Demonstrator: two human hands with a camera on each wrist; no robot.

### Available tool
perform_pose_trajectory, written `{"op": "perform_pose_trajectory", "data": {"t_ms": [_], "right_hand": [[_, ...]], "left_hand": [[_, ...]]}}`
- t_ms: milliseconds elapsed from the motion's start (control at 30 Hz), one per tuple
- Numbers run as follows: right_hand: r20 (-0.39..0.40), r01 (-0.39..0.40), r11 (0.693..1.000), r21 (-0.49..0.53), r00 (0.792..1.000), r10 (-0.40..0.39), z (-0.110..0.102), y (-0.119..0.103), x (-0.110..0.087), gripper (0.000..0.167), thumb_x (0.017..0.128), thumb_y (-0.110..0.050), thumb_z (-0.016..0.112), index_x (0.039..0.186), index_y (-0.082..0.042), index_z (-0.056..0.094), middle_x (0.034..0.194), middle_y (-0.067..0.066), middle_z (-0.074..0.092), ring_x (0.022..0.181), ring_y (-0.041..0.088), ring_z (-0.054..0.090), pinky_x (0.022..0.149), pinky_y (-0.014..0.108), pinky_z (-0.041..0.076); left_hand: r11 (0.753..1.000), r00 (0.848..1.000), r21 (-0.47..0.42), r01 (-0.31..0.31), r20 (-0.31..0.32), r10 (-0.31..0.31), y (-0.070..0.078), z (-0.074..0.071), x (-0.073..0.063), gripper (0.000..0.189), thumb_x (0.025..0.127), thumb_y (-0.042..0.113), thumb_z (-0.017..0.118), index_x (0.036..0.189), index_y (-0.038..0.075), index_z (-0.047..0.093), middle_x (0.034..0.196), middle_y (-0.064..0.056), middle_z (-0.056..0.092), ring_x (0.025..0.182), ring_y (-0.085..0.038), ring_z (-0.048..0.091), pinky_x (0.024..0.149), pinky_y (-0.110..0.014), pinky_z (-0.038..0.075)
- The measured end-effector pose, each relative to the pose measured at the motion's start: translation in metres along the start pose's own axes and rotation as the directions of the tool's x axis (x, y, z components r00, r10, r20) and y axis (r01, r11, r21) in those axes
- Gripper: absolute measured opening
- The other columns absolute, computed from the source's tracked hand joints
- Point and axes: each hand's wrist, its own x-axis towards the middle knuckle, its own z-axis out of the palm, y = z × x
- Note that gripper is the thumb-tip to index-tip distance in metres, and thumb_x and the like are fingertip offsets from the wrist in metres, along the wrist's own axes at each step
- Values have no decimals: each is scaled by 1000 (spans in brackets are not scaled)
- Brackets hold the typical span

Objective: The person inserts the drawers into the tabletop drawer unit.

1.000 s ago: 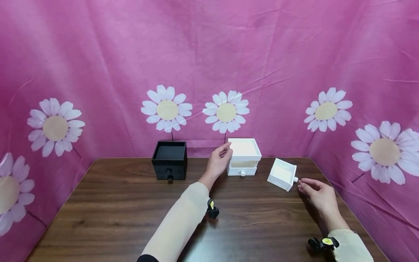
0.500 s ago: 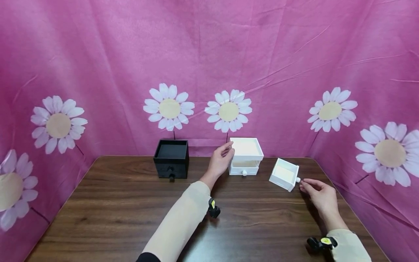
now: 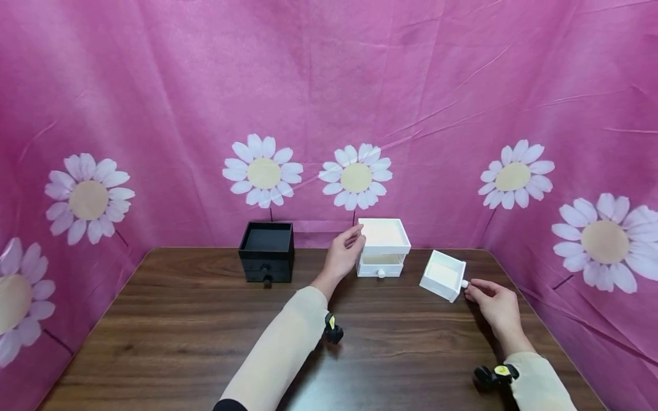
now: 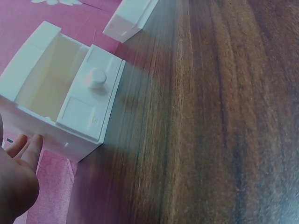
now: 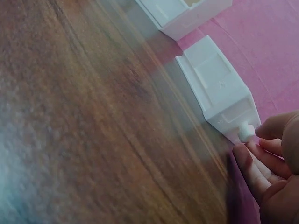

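Observation:
My left hand (image 3: 341, 256) is at the left side of a small white two-level drawer box (image 3: 382, 237), its fingers near the side wall in the left wrist view. The upper level is a shallow white tray; below it is an open gap, then a front with a round white knob (image 4: 96, 78). My right hand (image 3: 500, 308) is beside a loose white drawer (image 3: 443, 275) on the table. Thumb and fingertips are spread around the drawer's knob (image 5: 246, 132), close to it; the knob stays visible between them, and contact is not clear.
A black drawer box (image 3: 267, 251) with a black knob stands at the back left of the wooden table (image 3: 205, 331). A pink curtain (image 3: 329, 85) with white daisies rises behind and along both sides.
My right hand has moved slightly left, closer to the loose drawer's knob. The left hand and both boxes stay where they were; the head view shifted a little.

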Motion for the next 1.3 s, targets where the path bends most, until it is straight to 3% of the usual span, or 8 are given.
{"op": "perform_pose_trajectory", "data": {"t_ms": [367, 567, 800, 1000, 1067, 1167, 1300], "right_hand": [[0, 16, 992, -127, 1000, -16, 7, -2, 5, 42, 104, -9, 69, 137, 16, 63, 106, 19, 82, 68, -6, 71, 65, 9, 57], [9, 3, 992, -126, 1000, -2, 9, -2, 8, 42, 104, -12, 70, 135, 16, 65, 95, 6, 82, 68, -7, 69, 65, 9, 55], [33, -13, 999, -38, 999, 14, 8, -1, 11, 42, 104, -6, 70, 137, 18, 62, 90, -6, 79, 70, -9, 70, 69, 10, 60], [31, -73, 995, 67, 997, 71, 9, -4, 6, 41, 101, -4, 73, 134, 19, 64, 81, -17, 75, 73, -9, 71, 73, 11, 62], [34, -97, 988, 123, 995, 94, 9, -6, 4, 33, 100, -3, 74, 128, 14, 71, 78, -18, 74, 73, -8, 73, 74, 11, 62], [55, -127, 968, 214, 992, 118, 8, -7, 1, 13, 99, -3, 76, 108, -7, 84, 76, -17, 76, 74, -5, 76, 75, 12, 63], [76, -158, 939, 304, 987, 142, 8, -6, -3, 32, 98, -2, 78, 83, -31, 81, 76, -15, 77, 75, -3, 77, 77, 13, 64]], "left_hand": [[1000, 1000, -3, 7, 10, -7, 2, -1, -2, 42, 108, 20, 65, 149, 10, 66, 146, -20, 67, 138, -36, 65, 120, -43, 54], [1000, 1000, 4, -1, 11, 1, 1, -1, -2, 42, 108, 20, 64, 149, 9, 65, 146, -21, 67, 137, -36, 65, 120, -42, 54], [1000, 1000, 0, 1, 11, -1, 1, -1, 0, 42, 108, 21, 65, 149, 10, 66, 147, -20, 67, 137, -36, 65, 120, -42, 54], [1000, 1000, -1, 11, 12, -11, 3, -1, 1, 43, 108, 21, 66, 149, 11, 66, 148, -18, 67, 138, -35, 65, 121, -43, 53], [1000, 1000, 0, 10, 14, -10, 3, -1, 1, 43, 108, 21, 66, 149, 11, 66, 148, -18, 67, 138, -35, 65, 121, -43, 53], [1000, 1000, 5, 3, 13, -3, 4, -1, 0, 42, 108, 21, 65, 149, 9, 65, 148, -19, 67, 138, -36, 65, 120, -43, 53], [1000, 1000, 12, 3, 10, -3, 4, -1, -1, 42, 108, 21, 65, 148, 9, 66, 146, -20, 68, 138, -36, 65, 120, -42, 54]]}}
